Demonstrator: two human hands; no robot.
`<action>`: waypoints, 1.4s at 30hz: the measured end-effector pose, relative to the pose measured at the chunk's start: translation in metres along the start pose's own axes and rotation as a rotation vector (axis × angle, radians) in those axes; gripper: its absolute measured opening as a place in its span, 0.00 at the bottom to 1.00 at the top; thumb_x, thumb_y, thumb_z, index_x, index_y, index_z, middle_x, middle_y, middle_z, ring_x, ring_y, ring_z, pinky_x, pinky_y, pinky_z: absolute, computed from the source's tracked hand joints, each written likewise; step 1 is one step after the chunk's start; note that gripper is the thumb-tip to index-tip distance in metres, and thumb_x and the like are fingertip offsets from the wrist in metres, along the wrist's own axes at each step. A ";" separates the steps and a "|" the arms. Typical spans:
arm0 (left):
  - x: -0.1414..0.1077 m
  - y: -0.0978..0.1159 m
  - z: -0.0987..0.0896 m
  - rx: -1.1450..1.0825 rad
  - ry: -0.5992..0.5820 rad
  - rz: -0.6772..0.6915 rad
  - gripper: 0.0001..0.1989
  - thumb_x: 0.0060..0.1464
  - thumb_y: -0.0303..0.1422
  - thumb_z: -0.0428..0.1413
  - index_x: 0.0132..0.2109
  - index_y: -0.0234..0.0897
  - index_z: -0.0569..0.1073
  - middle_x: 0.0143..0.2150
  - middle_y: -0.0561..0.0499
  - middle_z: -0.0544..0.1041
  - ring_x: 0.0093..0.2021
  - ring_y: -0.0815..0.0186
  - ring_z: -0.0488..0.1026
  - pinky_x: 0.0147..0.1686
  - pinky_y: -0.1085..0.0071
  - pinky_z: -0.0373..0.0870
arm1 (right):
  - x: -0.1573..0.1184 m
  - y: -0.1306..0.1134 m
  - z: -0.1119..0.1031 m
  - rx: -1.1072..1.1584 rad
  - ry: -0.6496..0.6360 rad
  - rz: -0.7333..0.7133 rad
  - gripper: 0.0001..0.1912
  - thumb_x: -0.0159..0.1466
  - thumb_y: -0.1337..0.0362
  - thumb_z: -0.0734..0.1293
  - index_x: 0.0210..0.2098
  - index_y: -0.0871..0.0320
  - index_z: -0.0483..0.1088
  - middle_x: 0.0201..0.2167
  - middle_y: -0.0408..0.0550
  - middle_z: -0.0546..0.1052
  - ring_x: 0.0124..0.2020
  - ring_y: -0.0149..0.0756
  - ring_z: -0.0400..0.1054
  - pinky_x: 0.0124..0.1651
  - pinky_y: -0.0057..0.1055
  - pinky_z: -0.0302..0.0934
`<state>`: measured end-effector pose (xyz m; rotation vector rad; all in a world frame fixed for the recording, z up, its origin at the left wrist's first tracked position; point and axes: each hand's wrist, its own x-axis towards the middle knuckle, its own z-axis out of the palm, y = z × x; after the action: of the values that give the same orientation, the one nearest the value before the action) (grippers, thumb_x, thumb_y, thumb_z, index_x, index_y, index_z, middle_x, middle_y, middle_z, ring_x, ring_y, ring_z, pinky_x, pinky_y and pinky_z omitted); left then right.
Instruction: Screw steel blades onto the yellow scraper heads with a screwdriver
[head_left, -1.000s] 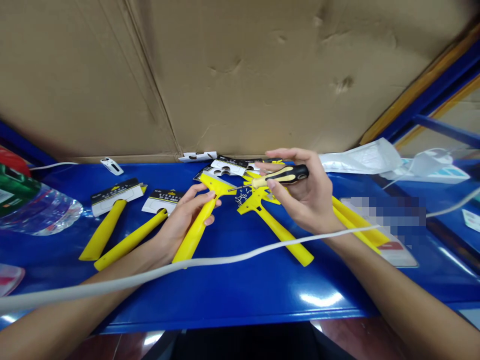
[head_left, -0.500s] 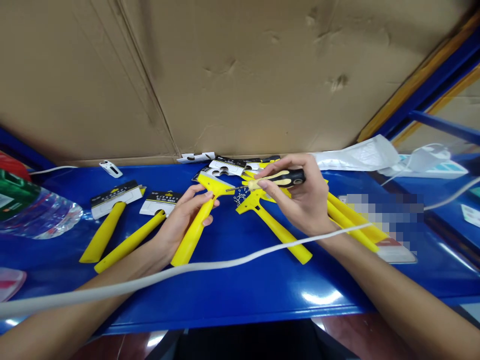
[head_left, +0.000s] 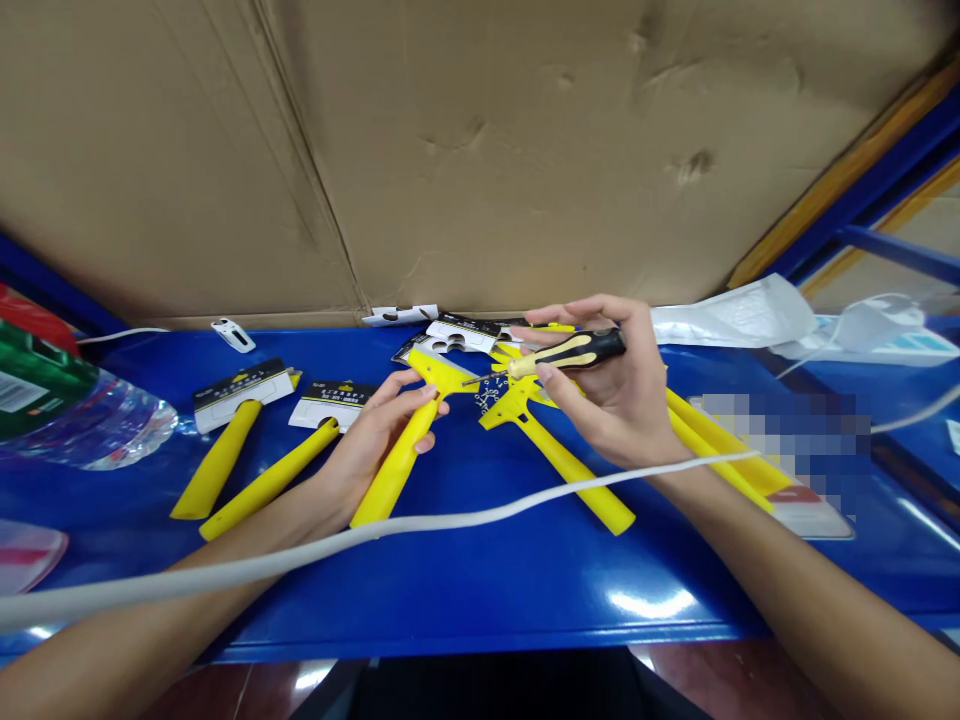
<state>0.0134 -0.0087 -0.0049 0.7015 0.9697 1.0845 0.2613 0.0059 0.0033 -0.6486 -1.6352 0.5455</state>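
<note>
My left hand (head_left: 382, 430) is closed around a yellow scraper (head_left: 396, 462), its wide head tilted up and its handle pointing down toward the front. In my right hand (head_left: 619, 400) is a screwdriver (head_left: 574, 353) with a black and cream handle, gripped between thumb and fingers. The screwdriver's tip meets the right end of the scraper's head. Small screws (head_left: 493, 390) lie in a loose pile just beyond the tip. Another yellow scraper (head_left: 566, 465) rests on the blue table between my hands, its head beside the screws.
Two yellow handles with cards (head_left: 217, 460) lie at the left, near a plastic bottle (head_left: 82, 400). More yellow handles (head_left: 724, 445) are at the right. A white cable (head_left: 465, 520) crosses over my forearms. Cardboard (head_left: 480, 150) stands behind the blue table (head_left: 465, 600).
The whole view has shifted slightly, so things appear a little further right. The fingers of my right hand are somewhat more spread around the screwdriver. My left hand keeps its hold on the scraper.
</note>
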 end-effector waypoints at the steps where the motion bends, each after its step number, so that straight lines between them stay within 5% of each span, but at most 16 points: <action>1: 0.000 0.000 -0.001 -0.002 -0.001 0.003 0.19 0.56 0.30 0.70 0.51 0.40 0.72 0.41 0.48 0.80 0.29 0.70 0.75 0.19 0.81 0.65 | 0.000 0.000 0.000 -0.014 -0.004 0.009 0.26 0.67 0.59 0.79 0.57 0.49 0.65 0.55 0.52 0.82 0.53 0.47 0.82 0.49 0.42 0.82; 5: 0.001 -0.002 -0.002 -0.019 -0.017 0.014 0.20 0.56 0.28 0.69 0.53 0.40 0.73 0.45 0.45 0.81 0.34 0.67 0.78 0.19 0.81 0.65 | 0.000 -0.001 0.000 -0.106 0.096 -0.030 0.19 0.66 0.60 0.79 0.51 0.50 0.69 0.41 0.46 0.84 0.44 0.44 0.84 0.48 0.42 0.81; 10: 0.001 -0.002 -0.003 -0.017 -0.023 0.017 0.19 0.57 0.29 0.70 0.52 0.40 0.73 0.46 0.45 0.81 0.34 0.68 0.78 0.19 0.80 0.66 | 0.000 0.000 -0.002 0.032 -0.036 -0.007 0.28 0.68 0.60 0.77 0.61 0.48 0.63 0.59 0.53 0.81 0.57 0.47 0.81 0.58 0.48 0.79; 15: 0.002 -0.003 -0.005 -0.023 -0.035 0.033 0.19 0.57 0.28 0.70 0.52 0.40 0.73 0.45 0.45 0.81 0.38 0.66 0.79 0.20 0.81 0.66 | 0.000 -0.001 0.001 -0.099 0.068 -0.014 0.22 0.67 0.58 0.79 0.54 0.50 0.67 0.42 0.48 0.85 0.45 0.45 0.84 0.48 0.43 0.81; 20: 0.004 -0.005 -0.006 -0.008 -0.031 0.028 0.19 0.58 0.29 0.69 0.53 0.40 0.73 0.45 0.45 0.80 0.38 0.66 0.79 0.19 0.81 0.66 | 0.000 0.000 0.002 0.008 -0.033 -0.006 0.29 0.67 0.56 0.78 0.61 0.47 0.63 0.54 0.52 0.82 0.54 0.48 0.82 0.53 0.46 0.81; 25: -0.001 0.000 0.001 -0.007 -0.009 -0.014 0.19 0.57 0.28 0.69 0.52 0.40 0.71 0.42 0.46 0.80 0.32 0.68 0.77 0.18 0.81 0.66 | 0.000 0.000 0.002 -0.021 0.070 0.000 0.22 0.68 0.61 0.77 0.56 0.48 0.66 0.44 0.47 0.84 0.46 0.45 0.83 0.50 0.45 0.80; 30: -0.004 0.002 0.003 -0.008 0.005 -0.038 0.19 0.58 0.28 0.68 0.53 0.40 0.71 0.41 0.46 0.80 0.28 0.70 0.74 0.19 0.80 0.68 | 0.001 -0.002 0.002 0.070 0.014 0.044 0.25 0.70 0.60 0.76 0.60 0.48 0.63 0.55 0.53 0.81 0.54 0.48 0.82 0.56 0.49 0.79; 35: -0.001 -0.002 -0.002 -0.016 -0.024 -0.019 0.19 0.59 0.29 0.68 0.53 0.41 0.70 0.41 0.47 0.80 0.28 0.70 0.75 0.19 0.81 0.65 | 0.000 0.004 0.001 -0.097 0.127 -0.025 0.24 0.67 0.62 0.78 0.58 0.47 0.67 0.42 0.47 0.82 0.44 0.46 0.82 0.49 0.46 0.80; 39: 0.001 -0.003 -0.005 -0.032 -0.026 -0.022 0.20 0.59 0.29 0.68 0.53 0.42 0.69 0.42 0.47 0.80 0.27 0.70 0.75 0.19 0.80 0.66 | 0.000 0.007 -0.002 0.052 0.028 0.054 0.24 0.69 0.63 0.76 0.60 0.48 0.64 0.57 0.53 0.80 0.56 0.48 0.81 0.60 0.50 0.78; 42: 0.000 0.000 -0.005 -0.015 -0.013 -0.052 0.20 0.61 0.30 0.67 0.55 0.42 0.68 0.40 0.46 0.81 0.21 0.73 0.70 0.20 0.79 0.67 | 0.001 0.009 -0.003 0.094 -0.001 0.066 0.23 0.69 0.64 0.76 0.59 0.49 0.66 0.54 0.51 0.81 0.52 0.45 0.83 0.55 0.44 0.80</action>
<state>0.0091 -0.0083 -0.0065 0.6663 0.9631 1.0395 0.2653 0.0126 -0.0017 -0.6344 -1.5839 0.6662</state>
